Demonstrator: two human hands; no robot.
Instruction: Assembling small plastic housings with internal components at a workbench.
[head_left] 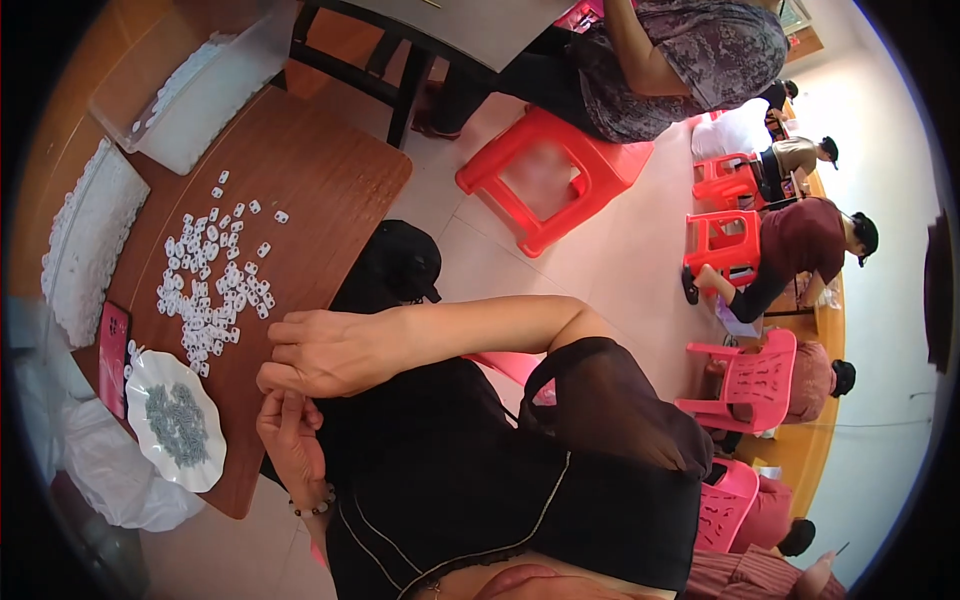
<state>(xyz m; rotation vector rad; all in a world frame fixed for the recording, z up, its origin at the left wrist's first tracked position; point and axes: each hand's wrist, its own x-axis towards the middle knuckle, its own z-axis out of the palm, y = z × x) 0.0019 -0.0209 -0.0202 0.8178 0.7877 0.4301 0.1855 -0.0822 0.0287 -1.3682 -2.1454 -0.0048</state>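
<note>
My right hand point(330, 352) reaches across from the right, its fingers curled and closed. Just below it is my left hand point(288, 432), a beaded bracelet on the wrist, with its fingertips pinched together and touching the right hand. Whatever the fingers hold is hidden or too small to make out. Both hands are by the near edge of a brown wooden table point(330, 190). Small white pieces with dark holes point(212, 290) lie scattered there, several in a dense heap. Beside them stands a wavy-edged white dish point(146, 374) holding many thin grey pieces point(180, 425).
A white container point(95, 245) and a clear plastic bin point(215, 115) hold white pieces. A pink-red flat case point(114, 355) lies near the dish, above a white plastic bag point(125, 470). A red stool point(540, 170) and a person in patterned clothing point(690, 60) are close; others sit right.
</note>
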